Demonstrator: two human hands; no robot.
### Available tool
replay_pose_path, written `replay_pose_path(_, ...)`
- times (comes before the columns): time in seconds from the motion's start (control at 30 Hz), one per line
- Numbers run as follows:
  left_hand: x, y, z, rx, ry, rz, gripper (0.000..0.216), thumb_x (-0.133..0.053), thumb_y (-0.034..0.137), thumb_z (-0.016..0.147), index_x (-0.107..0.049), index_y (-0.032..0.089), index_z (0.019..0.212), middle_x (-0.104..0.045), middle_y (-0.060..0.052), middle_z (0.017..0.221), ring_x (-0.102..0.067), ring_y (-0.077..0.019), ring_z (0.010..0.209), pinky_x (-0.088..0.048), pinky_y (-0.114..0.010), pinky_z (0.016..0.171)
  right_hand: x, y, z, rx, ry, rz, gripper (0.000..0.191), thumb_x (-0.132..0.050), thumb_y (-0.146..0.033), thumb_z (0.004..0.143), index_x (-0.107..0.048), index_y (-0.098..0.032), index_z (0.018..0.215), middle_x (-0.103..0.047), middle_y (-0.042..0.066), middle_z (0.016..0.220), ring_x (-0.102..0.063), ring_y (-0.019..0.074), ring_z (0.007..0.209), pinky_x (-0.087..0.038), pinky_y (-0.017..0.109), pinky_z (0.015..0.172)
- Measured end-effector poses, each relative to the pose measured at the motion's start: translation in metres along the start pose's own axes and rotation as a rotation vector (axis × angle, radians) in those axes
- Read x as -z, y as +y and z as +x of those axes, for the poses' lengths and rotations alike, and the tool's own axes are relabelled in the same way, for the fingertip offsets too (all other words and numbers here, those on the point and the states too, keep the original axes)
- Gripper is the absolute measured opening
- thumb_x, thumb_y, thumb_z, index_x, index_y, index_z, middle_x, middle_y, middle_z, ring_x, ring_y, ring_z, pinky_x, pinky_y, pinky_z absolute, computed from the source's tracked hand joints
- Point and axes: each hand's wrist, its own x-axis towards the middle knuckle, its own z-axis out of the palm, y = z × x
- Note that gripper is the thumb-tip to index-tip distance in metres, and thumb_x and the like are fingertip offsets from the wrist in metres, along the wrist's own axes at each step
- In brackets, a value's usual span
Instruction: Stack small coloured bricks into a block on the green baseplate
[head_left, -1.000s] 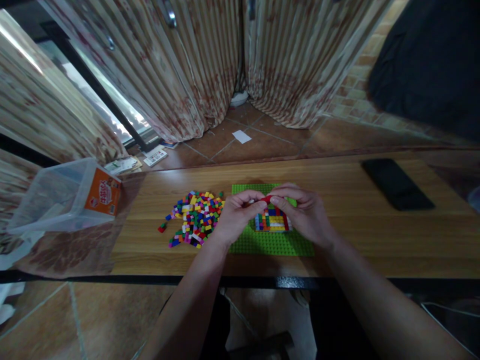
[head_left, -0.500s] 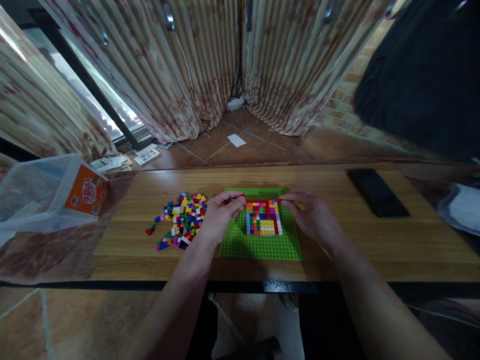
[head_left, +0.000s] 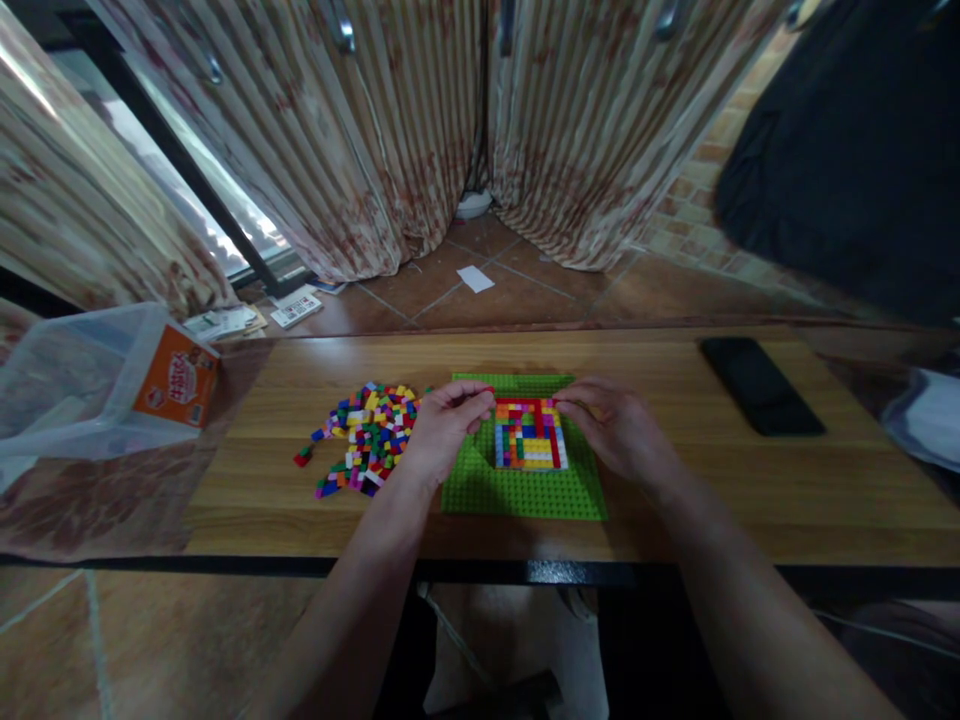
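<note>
My left hand (head_left: pixel 444 425) is closed in a pinch at the far left corner of the brick build, with a small red brick (head_left: pixel 490 391) at its fingertips. At the far right corner, my right hand (head_left: pixel 616 425) also pinches; a bit of red shows at its fingertips, mostly hidden. Between the hands lies a rectangular build of multicoloured bricks (head_left: pixel 534 452), with a red row along its far edge. It sits on a green studded baseplate (head_left: pixel 523 495). Left of my left hand is a loose pile of small coloured bricks (head_left: pixel 375 430).
A wooden table (head_left: pixel 255 500) carries everything. A black phone (head_left: pixel 761 385) lies to the right. At the left stands a clear plastic bin (head_left: pixel 142 385) with an orange label. Curtains (head_left: pixel 405 150) hang beyond the table, and a white paper (head_left: pixel 475 279) lies on the floor.
The right fingertips have shifted slightly left towards the build's far edge, and less red shows at them. My left hand keeps its pinch in nearly the same place. The view has shifted slightly.
</note>
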Motion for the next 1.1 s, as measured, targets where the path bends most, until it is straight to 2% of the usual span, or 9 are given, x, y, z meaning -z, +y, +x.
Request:
replay_pose_path(0.6, 0.0, -0.002, -0.001, 0.028, -0.015, -0.029, 0.02, -0.084, 0.021, 0.066, -0.076, 0.014, 0.082, -0.069, -0.001, 0.07, -0.058, -0.0069, 0.063, -0.038, -0.018, 0.057, -0.004, 0.009, -0.002, -0.132, -0.029, 0.19, 0.021, -0.064, -0.039, 0.091, -0.079, -0.024, 0.092, -0.078, 0.004, 0.092, -0.072, 0.021, 0.084, -0.056, 0.037, 0.079)
replay_pose_path(0.7, -0.001, -0.001, -0.002, 0.028, -0.024, -0.05, 0.02, -0.084, 0.021, 0.066, -0.076, 0.014, 0.083, -0.071, -0.001, 0.072, -0.058, -0.007, 0.064, -0.038, -0.018, 0.057, -0.003, 0.008, -0.002, -0.133, 0.023, 0.21, 0.022, -0.066, -0.041, 0.091, -0.079, -0.024, 0.095, -0.079, 0.005, 0.095, -0.073, 0.0217, 0.087, -0.058, 0.037, 0.079)
replay_pose_path(0.87, -0.004, 0.0, -0.004, 0.026, -0.094, -0.062, 0.019, -0.085, 0.023, 0.068, -0.077, 0.014, 0.082, -0.068, 0.0, 0.069, -0.055, -0.0061, 0.06, -0.036, -0.018, 0.055, -0.005, -0.015, 0.002, -0.068, 0.238, 0.259, 0.015, -0.066, -0.036, 0.091, -0.079, -0.028, 0.096, -0.078, 0.003, 0.097, -0.072, 0.0215, 0.092, -0.059, 0.042, 0.088)
replay_pose_path(0.97, -0.004, 0.002, -0.007, 0.056, -0.154, -0.068, 0.021, -0.087, 0.026, 0.068, -0.077, 0.015, 0.083, -0.068, 0.0, 0.07, -0.056, -0.0061, 0.06, -0.035, -0.018, 0.054, -0.011, -0.034, 0.005, -0.008, 0.21, 0.283, 0.015, -0.067, -0.034, 0.092, -0.079, -0.031, 0.099, -0.078, 0.003, 0.101, -0.072, 0.0216, 0.097, -0.059, 0.042, 0.089)
replay_pose_path(1.1, -0.003, 0.005, -0.011, 0.137, -0.245, -0.099, 0.028, -0.092, 0.031, 0.063, -0.077, 0.017, 0.083, -0.071, -0.001, 0.076, -0.062, -0.0075, 0.067, -0.042, -0.018, 0.061, -0.018, -0.05, 0.005, 0.02, 0.122, 0.346, 0.016, -0.068, -0.034, 0.092, -0.08, -0.032, 0.102, -0.076, 0.003, 0.105, -0.071, 0.0211, 0.101, -0.06, 0.04, 0.089)
